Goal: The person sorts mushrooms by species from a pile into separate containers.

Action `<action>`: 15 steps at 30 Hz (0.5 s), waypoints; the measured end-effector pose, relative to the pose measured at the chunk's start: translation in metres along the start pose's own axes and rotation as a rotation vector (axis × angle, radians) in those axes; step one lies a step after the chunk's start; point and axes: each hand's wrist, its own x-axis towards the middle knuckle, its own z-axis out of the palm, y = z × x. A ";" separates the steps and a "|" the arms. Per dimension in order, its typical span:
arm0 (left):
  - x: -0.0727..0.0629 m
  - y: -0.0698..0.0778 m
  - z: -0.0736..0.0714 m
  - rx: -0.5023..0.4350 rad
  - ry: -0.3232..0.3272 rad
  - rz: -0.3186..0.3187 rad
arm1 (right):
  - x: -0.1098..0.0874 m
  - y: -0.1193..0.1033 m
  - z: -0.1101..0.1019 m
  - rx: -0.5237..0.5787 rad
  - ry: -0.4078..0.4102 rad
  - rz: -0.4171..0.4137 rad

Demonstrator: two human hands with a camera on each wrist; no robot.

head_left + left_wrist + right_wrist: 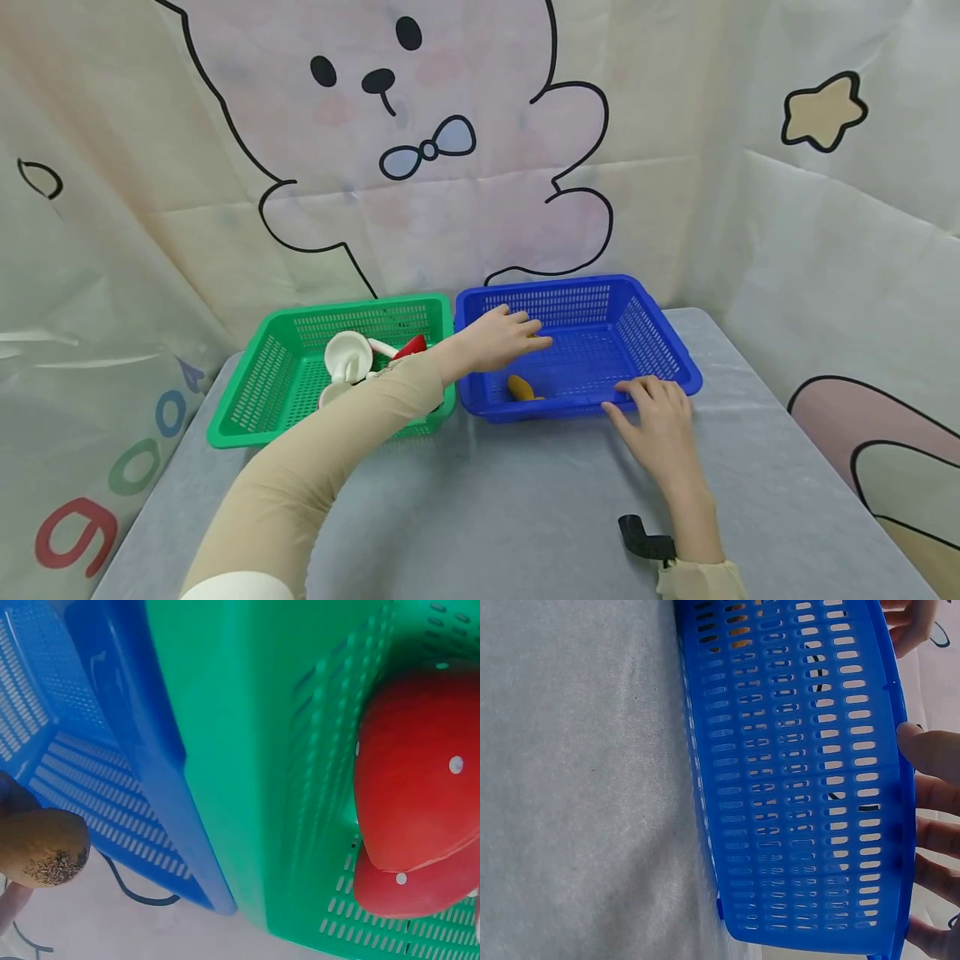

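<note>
Above the left part of the blue basket [577,408] is my left hand [498,337], its arm crossing over the green basket. Finger and thumb pinch a tan, rounded toy with a dark speckled end [46,847], mostly hidden by the hand in the head view. A yellow-brown piece [520,387] lies below the hand, inside the blue basket near its front wall. My right hand [660,421] holds the front rim of that basket toward its right corner; the right wrist view shows the thumb on the outer side and fingers past the rim.
The green basket [255,375] stands beside the blue one and holds white toy mushrooms [348,354] and red, white-dotted pieces [420,765]. A grey cloth [465,517] covers the table. A printed curtain [660,200] hangs behind; a black wrist mount [645,542] is at my right wrist.
</note>
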 end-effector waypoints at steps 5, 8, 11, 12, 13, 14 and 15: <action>0.008 -0.009 0.007 -0.091 -0.075 -0.033 | 0.000 -0.001 -0.001 0.005 0.005 -0.001; 0.012 -0.012 0.012 -0.121 -0.124 -0.041 | 0.000 -0.001 -0.001 0.005 0.002 0.004; 0.015 -0.014 0.016 -0.135 -0.159 -0.035 | 0.000 -0.002 -0.002 0.000 -0.003 0.010; 0.016 -0.015 0.017 -0.142 -0.167 -0.036 | -0.001 -0.002 -0.001 0.000 -0.005 0.012; 0.016 -0.015 0.018 -0.144 -0.176 -0.038 | -0.001 -0.002 -0.001 -0.002 -0.005 0.012; 0.017 -0.016 0.019 -0.147 -0.184 -0.040 | -0.001 -0.002 -0.001 -0.002 -0.006 0.013; 0.018 -0.016 0.020 -0.150 -0.193 -0.042 | -0.001 -0.002 -0.001 -0.003 -0.005 0.012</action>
